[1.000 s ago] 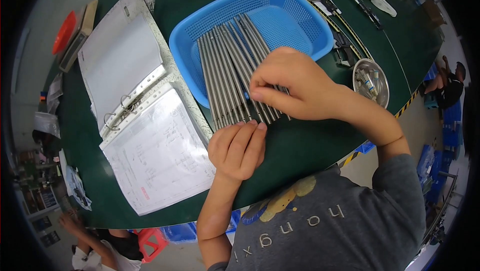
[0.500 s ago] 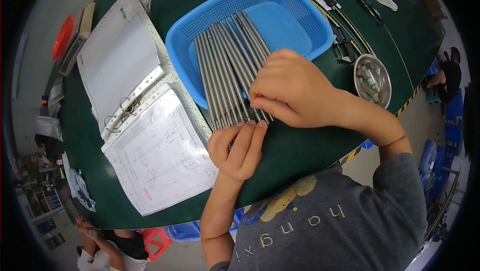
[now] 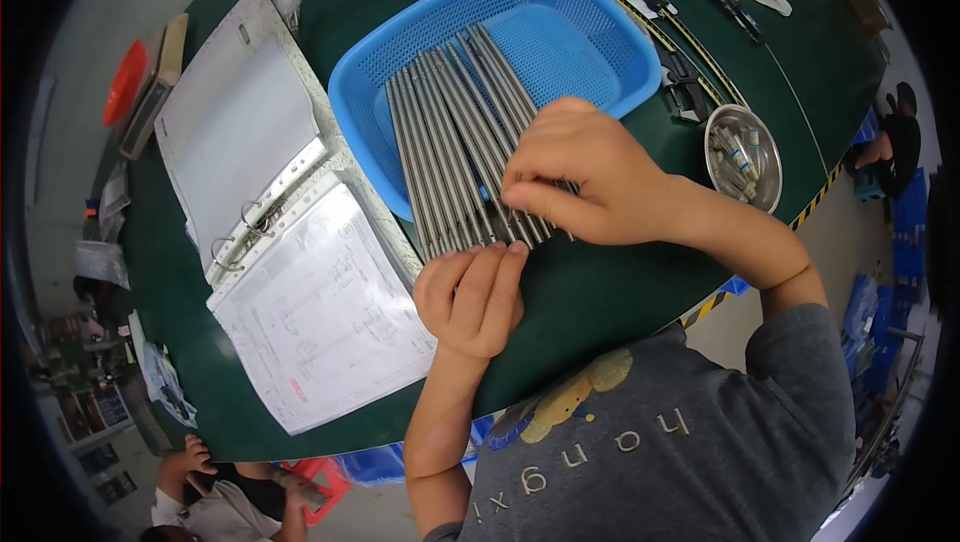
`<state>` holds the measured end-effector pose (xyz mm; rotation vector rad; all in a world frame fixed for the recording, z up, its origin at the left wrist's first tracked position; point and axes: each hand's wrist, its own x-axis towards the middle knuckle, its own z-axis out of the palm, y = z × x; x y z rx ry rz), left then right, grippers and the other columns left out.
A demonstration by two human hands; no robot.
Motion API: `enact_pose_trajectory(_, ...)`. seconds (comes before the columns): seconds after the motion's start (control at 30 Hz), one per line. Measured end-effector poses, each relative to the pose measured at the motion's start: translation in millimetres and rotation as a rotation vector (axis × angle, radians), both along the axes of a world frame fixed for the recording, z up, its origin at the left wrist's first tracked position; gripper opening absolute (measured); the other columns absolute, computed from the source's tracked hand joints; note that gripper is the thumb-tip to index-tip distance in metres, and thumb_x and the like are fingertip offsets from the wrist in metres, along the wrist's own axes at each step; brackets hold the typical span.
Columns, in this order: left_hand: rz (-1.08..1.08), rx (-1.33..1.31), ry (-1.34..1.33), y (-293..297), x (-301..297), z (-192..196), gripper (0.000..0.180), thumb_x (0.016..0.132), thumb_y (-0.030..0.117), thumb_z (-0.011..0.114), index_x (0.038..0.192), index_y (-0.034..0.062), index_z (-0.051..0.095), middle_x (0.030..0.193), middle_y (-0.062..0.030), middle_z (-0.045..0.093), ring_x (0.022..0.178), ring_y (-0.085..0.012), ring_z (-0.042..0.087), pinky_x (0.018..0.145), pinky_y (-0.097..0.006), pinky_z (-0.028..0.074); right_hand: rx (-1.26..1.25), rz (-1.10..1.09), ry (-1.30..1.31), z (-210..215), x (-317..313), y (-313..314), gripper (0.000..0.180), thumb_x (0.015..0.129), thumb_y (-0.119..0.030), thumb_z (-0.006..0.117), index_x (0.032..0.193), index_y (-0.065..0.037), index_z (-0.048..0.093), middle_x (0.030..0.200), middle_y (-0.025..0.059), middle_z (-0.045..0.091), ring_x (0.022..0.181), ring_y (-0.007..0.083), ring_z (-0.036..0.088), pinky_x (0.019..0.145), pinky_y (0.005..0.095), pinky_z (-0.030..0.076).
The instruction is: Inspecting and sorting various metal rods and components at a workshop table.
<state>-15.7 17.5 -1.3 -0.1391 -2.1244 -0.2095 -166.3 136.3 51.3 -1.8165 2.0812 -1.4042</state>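
A row of slim grey metal rods [image 3: 440,152] lies side by side, far ends inside a blue perforated plastic basket [image 3: 345,82], near ends jutting over its front rim. My left hand [image 3: 468,300] is at the near ends, fingers curled together against the rod tips; the thumb is hidden. Over the right part of the row, my right hand [image 3: 590,177] is closed in a pinch, thumb against bent forefinger. What sits in that pinch is too small to make out. Several rod ends show between the two hands.
Left of the basket lies an open ring binder [image 3: 330,317] with printed sheets. A metal bowl [image 3: 768,177] of small cylindrical parts stands right of my right wrist. Calipers [image 3: 685,92] lie behind it on the green table [image 3: 600,292]. Another person [image 3: 225,502] sits at the lower left.
My right hand has shifted slightly, and more rod ends show below it. My left hand stays at the rod tips. The other person at the lower left has moved their hands.
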Motion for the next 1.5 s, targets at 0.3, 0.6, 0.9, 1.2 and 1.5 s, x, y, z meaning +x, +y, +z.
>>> enact_pose_trajectory(0.3,-0.004,0.013,-0.027,7,-2,2,0.023,0.071,0.006,0.075,0.092,0.0114,0.069,0.091,-0.0010,0.065,0.082,-0.0185,0.058,0.072,-0.032,0.044,0.076,0.004,0.049,6,-4,5,0.012,0.080,-0.017,0.064,0.073,-0.008,0.059,0.063,0.0032,0.056,0.062,0.0234,0.056,0.074,0.0363,0.041)
enact_pose_trajectory(0.6,-0.001,0.003,-0.024,5,-2,1,0.018,0.071,0.007,0.072,0.089,0.0113,0.072,0.093,0.0005,0.067,0.084,-0.0159,0.056,0.067,-0.028,0.044,0.024,-0.016,0.186,4,-3,3,0.011,0.079,-0.017,0.064,0.074,-0.008,0.060,0.066,0.0031,0.059,0.067,0.0232,0.058,0.077,0.0370,0.040)
enact_pose_trajectory(0.9,-0.023,-0.001,-0.024,4,-4,3,0.018,0.070,0.005,0.071,0.088,0.0079,0.071,0.092,-0.0017,0.067,0.082,-0.0167,0.058,0.063,-0.027,0.044,0.034,0.020,0.238,7,2,-2,0.010,0.077,-0.015,0.066,0.075,-0.007,0.060,0.065,0.0036,0.055,0.064,0.0235,0.054,0.077,0.0364,0.040)
enact_pose_trajectory(1.2,0.014,0.084,-0.048,12,-3,6,0.022,0.067,0.006,0.076,0.088,0.0091,0.068,0.088,-0.0029,0.066,0.081,-0.0202,0.060,0.072,-0.033,0.044,0.141,-0.015,0.081,13,-12,4,0.013,0.082,-0.017,0.062,0.077,-0.006,0.059,0.066,0.0035,0.055,0.065,0.0234,0.054,0.075,0.0362,0.040)
enact_pose_trajectory(1.5,0.077,0.028,-0.102,17,-3,14,0.018,0.071,0.008,0.074,0.088,0.0099,0.068,0.090,-0.0025,0.067,0.084,-0.0200,0.061,0.078,-0.036,0.044,0.088,0.026,0.159,4,-10,5,0.011,0.082,-0.016,0.063,0.078,-0.006,0.060,0.070,0.0042,0.058,0.067,0.0243,0.056,0.076,0.0361,0.040)
